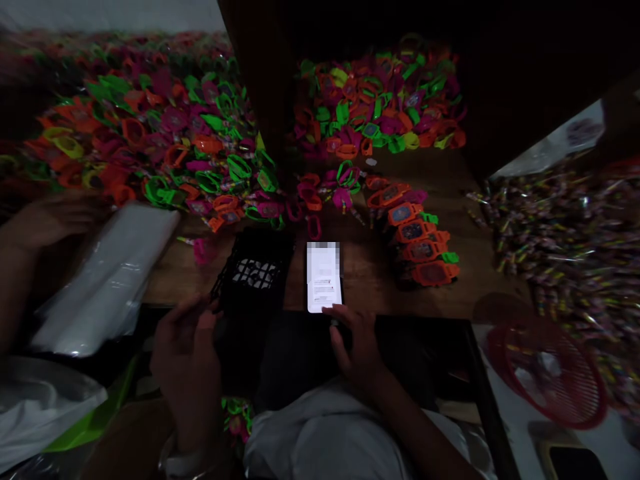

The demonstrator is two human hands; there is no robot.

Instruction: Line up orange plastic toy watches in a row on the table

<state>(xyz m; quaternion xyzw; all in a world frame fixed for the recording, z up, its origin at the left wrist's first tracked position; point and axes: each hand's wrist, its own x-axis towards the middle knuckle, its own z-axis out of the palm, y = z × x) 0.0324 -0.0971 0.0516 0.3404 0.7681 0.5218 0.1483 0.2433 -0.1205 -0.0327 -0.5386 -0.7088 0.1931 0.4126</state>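
A: What can't you read here?
B: The phone [324, 277] screen: its top is blurred, the text below too small.
A: And the edges?
B: The red basket [550, 373] is smeared at the right; another person's hand [47, 220] is blurred, its arm cut off at the left edge.

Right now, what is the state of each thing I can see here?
phone: screen lit, flat on the table, right hand touching its lower edge
black basket: upright, left hand at its corner
orange toy watches: stacked in a row
red basket: tilted
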